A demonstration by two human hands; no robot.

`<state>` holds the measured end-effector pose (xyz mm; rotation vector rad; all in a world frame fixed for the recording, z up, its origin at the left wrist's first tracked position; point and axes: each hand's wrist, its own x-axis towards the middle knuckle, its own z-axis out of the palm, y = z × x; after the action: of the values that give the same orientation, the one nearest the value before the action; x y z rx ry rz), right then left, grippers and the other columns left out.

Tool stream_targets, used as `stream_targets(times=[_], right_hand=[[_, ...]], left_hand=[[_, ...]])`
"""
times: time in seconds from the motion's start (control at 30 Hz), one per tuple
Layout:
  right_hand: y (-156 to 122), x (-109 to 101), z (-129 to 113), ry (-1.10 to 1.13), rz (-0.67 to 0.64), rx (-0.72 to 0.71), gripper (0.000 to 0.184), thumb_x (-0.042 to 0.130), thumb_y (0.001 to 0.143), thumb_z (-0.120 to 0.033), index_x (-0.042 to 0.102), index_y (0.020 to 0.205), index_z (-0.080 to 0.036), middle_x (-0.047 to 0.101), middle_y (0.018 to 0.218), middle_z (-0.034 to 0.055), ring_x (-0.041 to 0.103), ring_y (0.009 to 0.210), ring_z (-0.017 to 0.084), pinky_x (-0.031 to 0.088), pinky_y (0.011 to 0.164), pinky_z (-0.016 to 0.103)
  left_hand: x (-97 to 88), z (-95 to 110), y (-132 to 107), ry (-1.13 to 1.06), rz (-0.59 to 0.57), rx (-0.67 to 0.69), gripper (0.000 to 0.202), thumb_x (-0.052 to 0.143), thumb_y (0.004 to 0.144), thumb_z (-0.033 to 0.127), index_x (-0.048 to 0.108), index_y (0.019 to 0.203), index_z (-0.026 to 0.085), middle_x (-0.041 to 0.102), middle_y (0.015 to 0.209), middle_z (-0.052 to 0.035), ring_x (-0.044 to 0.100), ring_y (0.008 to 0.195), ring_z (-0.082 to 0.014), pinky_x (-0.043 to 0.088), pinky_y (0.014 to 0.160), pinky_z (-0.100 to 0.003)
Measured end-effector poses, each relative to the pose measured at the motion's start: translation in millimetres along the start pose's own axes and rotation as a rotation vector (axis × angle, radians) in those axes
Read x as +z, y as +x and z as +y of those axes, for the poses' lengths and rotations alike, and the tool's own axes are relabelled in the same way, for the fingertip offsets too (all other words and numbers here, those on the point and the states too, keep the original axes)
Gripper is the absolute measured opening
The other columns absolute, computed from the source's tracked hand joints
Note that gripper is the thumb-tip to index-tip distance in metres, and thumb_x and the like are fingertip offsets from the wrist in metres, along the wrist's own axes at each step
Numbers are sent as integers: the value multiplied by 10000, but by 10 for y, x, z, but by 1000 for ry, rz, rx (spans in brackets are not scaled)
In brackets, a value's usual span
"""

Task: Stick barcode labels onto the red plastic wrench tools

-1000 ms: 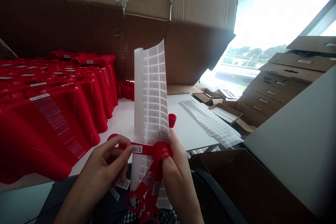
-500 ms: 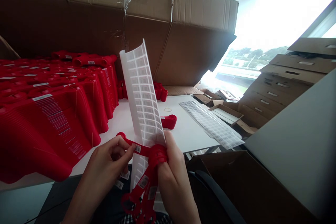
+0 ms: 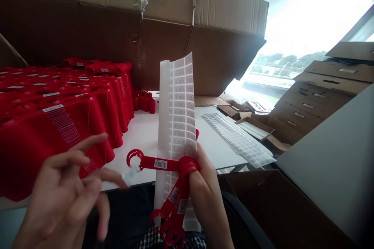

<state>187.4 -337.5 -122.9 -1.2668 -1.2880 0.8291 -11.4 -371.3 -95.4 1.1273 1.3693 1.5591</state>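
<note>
My left hand [image 3: 68, 194] is at the lower left, its fingers spread and somewhat blurred. A small whitish label [image 3: 131, 174] seems to cling to one of its fingertips. My right hand [image 3: 206, 186] is closed around several red plastic strips with ring-shaped ends and a curled sheet of labels [image 3: 179, 105]. One red strip [image 3: 149, 162] points left across the sheet, with a barcode label on its flat middle and an open ring at its end. Other labelled strips [image 3: 175, 206] hang below the hand, fanned out.
Long stacked rows of red labelled strips [image 3: 61, 124] fill the table's left side. More red pieces [image 3: 144, 103] stand farther back. Flat label sheets [image 3: 236, 136] lie at right on the white table [image 3: 146, 124]. Cardboard boxes [image 3: 309, 101] are stacked by the window; an open carton [image 3: 263, 202] sits lower right.
My left hand has let go of the strip's label area and moved left and down, its fingers spreading. My right hand, the sheet and the strips have shifted slightly right.
</note>
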Motion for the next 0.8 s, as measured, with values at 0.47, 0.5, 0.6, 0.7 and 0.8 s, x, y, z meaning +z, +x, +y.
stream_targets(times=[0.47, 0.5, 0.6, 0.7, 0.8], right_hand=[[-214, 135, -112, 141, 17, 49, 174, 548, 895, -270, 663, 1024, -254, 699, 978, 39, 627, 861, 214, 549, 775, 306], [-212, 117, -115, 157, 40, 71, 218, 555, 887, -269, 683, 1063, -257, 713, 1022, 47, 645, 899, 227, 559, 799, 316], [-176, 54, -139, 229, 72, 114, 330, 567, 852, -252, 723, 1142, -275, 742, 1097, 54, 681, 987, 261, 577, 846, 344], [-119, -6, -159, 289, 34, 134, 376, 581, 824, -252, 740, 1163, -290, 763, 1103, 48, 693, 1044, 291, 590, 859, 366], [-90, -30, -141, 319, 17, 147, 444, 577, 811, -245, 724, 1229, -278, 759, 1171, 57, 675, 1144, 321, 599, 890, 389]], left_hand=[[386, -390, 146, 317, -165, 367, 687, 817, 835, 391, 373, 1359, 382, 440, 1553, -60, 523, 1375, -320, 484, 1104, -538], [370, -378, 154, 283, -188, 320, 657, 805, 846, 386, 381, 1348, 398, 466, 1536, -44, 552, 1348, -313, 503, 1082, -530], [306, -339, 170, 190, -206, 245, 558, 761, 883, 359, 405, 1307, 425, 501, 1501, -3, 584, 1318, -287, 531, 1059, -504], [250, -319, 174, 95, -216, 267, 562, 753, 881, 320, 392, 1300, 422, 500, 1498, -4, 598, 1307, -272, 570, 1022, -470], [236, -316, 160, 119, -230, 265, 624, 781, 851, 336, 386, 1328, 406, 495, 1507, -31, 585, 1327, -290, 581, 1013, -462]])
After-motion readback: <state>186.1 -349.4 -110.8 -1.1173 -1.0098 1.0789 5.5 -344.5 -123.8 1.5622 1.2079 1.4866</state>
